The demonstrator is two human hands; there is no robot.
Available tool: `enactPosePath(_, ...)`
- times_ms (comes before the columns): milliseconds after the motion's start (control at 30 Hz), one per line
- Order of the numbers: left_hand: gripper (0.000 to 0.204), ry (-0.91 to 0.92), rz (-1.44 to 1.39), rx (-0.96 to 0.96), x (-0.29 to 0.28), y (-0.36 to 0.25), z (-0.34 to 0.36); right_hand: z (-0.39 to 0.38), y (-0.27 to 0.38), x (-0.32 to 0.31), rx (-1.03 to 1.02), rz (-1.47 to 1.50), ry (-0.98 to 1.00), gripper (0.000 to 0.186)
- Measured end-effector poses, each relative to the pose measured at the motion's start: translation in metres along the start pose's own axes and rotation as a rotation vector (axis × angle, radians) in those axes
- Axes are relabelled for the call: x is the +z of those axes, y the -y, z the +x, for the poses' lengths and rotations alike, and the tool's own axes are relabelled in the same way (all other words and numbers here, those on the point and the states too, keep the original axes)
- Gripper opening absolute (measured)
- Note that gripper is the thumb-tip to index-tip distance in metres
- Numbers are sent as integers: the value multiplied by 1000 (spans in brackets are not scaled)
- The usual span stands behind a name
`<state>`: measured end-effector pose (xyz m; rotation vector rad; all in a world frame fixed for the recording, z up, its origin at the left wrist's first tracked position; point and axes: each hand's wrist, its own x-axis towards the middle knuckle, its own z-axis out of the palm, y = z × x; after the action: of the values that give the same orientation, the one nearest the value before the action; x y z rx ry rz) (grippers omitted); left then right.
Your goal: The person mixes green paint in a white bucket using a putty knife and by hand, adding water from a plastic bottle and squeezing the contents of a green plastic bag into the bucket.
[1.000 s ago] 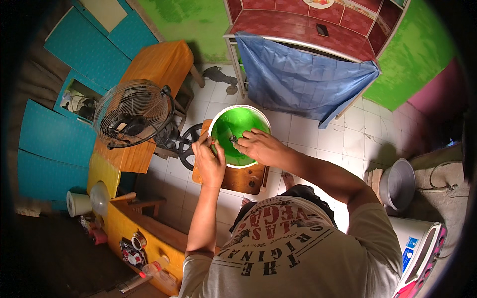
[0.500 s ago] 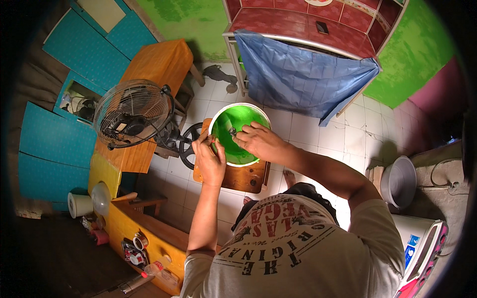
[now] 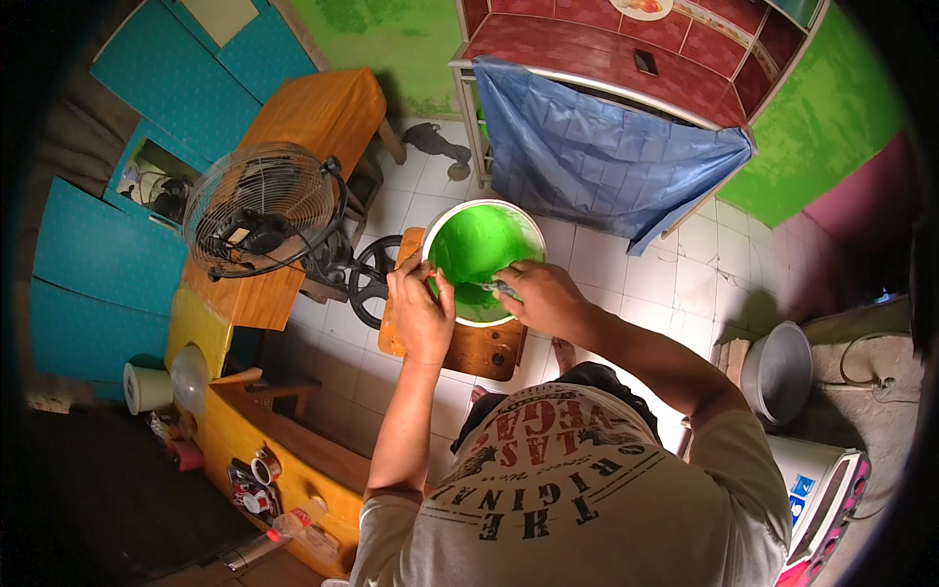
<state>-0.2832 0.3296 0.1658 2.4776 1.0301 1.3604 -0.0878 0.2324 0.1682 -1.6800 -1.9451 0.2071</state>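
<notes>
At the open bucket's edge [image 3: 526,218], right hand [image 3: 543,296] pinches something [image 3: 497,287], apparently.

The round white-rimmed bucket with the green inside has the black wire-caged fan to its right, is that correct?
Not quite: the head view shows the black wire-caged fan to the left of the round white-rimmed bucket.
</notes>
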Motion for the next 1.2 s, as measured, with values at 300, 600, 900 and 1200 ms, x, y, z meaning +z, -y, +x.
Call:
enactPosePath(300, 24, 8, -19, -2, 3, -11, 2, 5, -4, -20, 144, -182, -166, 22)
enactPosePath(600, 23, 26, -20, 8, 8, -20, 3, 10, -14, -14, 159, -218, -182, 22)
enactPosePath(900, 22, -2, -20, 12, 9, -21, 1, -4, -10, -5, 386, 47, -43, 23)
enactPosePath(1200, 21, -19, -19, 9, 12, -24, 1, -9, 8, 1, 317, 221, 11, 24)
